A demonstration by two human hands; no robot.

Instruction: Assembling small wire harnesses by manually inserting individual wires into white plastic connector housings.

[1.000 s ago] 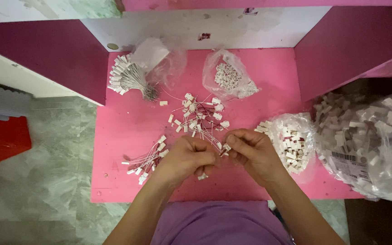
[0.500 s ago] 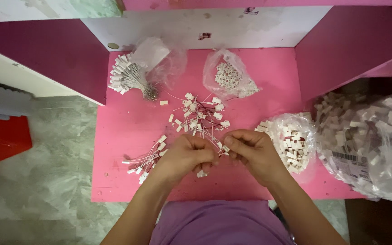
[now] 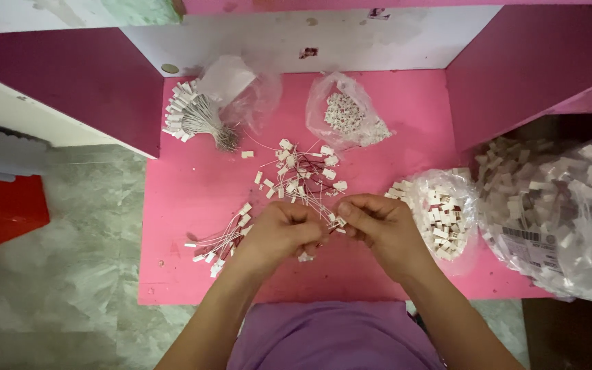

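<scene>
My left hand (image 3: 279, 233) and my right hand (image 3: 378, 226) meet over the front of a pink table (image 3: 193, 185), fingertips pinched together on a small white connector with thin wires (image 3: 334, 220). Just beyond my fingers lies a loose heap of wired white connectors (image 3: 303, 171). A smaller bunch of wired connectors (image 3: 220, 236) lies left of my left hand. One white piece (image 3: 305, 257) sits on the table under my hands.
A tied bundle of wired connectors (image 3: 190, 113) lies at the back left beside an empty clear bag (image 3: 241, 85). Clear bags of white pieces sit at the back (image 3: 347, 116), right (image 3: 443, 212) and far right (image 3: 563, 199). A red bin (image 3: 1, 212) stands on the floor.
My hands stay pinched together at the same spot; the fingers shift slightly on the small connector. Nothing else on the table has moved.
</scene>
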